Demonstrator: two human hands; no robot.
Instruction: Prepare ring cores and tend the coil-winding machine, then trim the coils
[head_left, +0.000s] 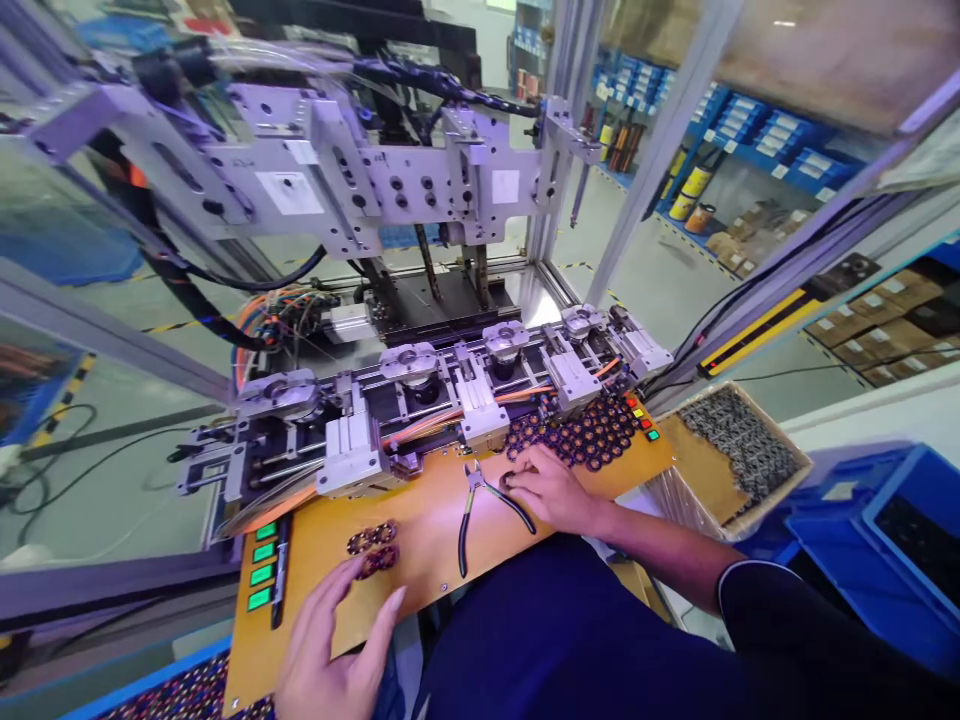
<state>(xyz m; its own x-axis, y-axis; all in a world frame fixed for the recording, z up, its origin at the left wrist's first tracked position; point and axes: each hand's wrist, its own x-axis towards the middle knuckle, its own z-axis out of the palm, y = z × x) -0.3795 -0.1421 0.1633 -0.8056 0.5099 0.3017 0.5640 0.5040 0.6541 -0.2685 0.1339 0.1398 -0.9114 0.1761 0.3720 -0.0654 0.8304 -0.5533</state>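
My left hand is over the front left of the orange-brown work plate, thumb and fingers apart. Its fingertips are at the edge of a small cluster of dark ring-shaped parts with coppery spots; whether they touch is unclear. My right hand has its fingers bent together around a small dark ring-shaped part, mostly hidden by the fingertips. Between the hands lies a pair of side cutters, handles spread toward me. Many similar rings lie packed beyond my right hand.
A machine with a row of metal fixtures spans the plate's back edge. Green buttons and a black pen are at the left. Coloured buttons, a box of grey parts and blue bins are at the right.
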